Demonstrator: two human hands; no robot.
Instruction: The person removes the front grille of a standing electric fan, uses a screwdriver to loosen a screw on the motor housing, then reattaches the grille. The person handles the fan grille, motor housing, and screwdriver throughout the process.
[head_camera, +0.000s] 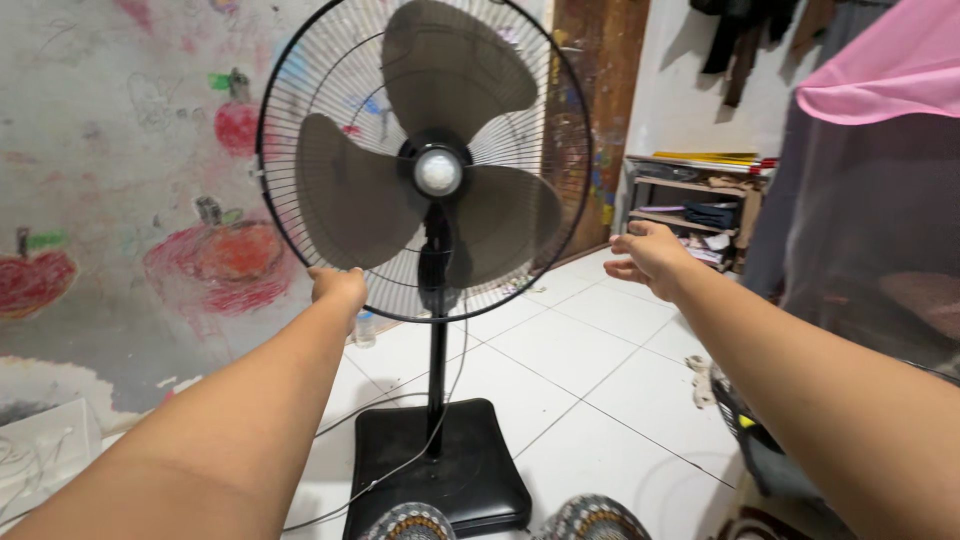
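Note:
A black standing fan faces me, with a round wire grille, three grey blades and a white hub. Its pole rises from a square black base on the white tiled floor. My left hand is at the lower left rim of the grille, fingers curled against it; whether it grips the wire I cannot tell. To the right of the grille, a little apart from it, my right hand is held up with the fingers spread and nothing in it.
A wall with crayon drawings of red fruit stands behind the fan. A low wooden shelf with papers sits at the back right. Pink cloth and grey netting hang at the right. The fan's cord trails over the base.

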